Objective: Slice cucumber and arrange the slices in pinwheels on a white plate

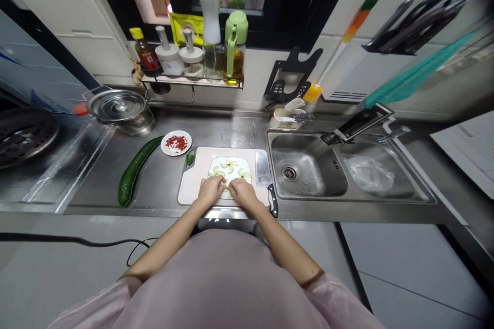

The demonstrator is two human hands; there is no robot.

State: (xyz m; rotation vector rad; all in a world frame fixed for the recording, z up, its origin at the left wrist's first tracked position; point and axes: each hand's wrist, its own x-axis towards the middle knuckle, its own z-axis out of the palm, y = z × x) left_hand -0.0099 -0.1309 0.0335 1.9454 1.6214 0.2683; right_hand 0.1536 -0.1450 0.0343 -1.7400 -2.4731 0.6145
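A white square plate (pixel 233 175) sits on a pale cutting board (pixel 186 188). Thin pale-green slices, which look like cucumber slices (pixel 230 164), lie on it in small fan-shaped groups with tiny red bits. At the plate's near side, my left hand (pixel 210 190) has its fingers pinched at a slice. My right hand (pixel 243 194) faces it, its fingertips also closed on the same group of slices; the exact contact is partly hidden. A kitchen knife (pixel 263 168) with a black handle lies along the board's right edge. A green cucumber end (pixel 190 159) rests at the board's upper left.
Left of the board are a small plate (pixel 165 147) of chopped red pieces and a long cucumber (pixel 136 172). Behind them stands a lidded steel pot (pixel 135 122). A double sink (pixel 309 196) is at right. Seasoning bottles stand on a wall rack (pixel 185 80).
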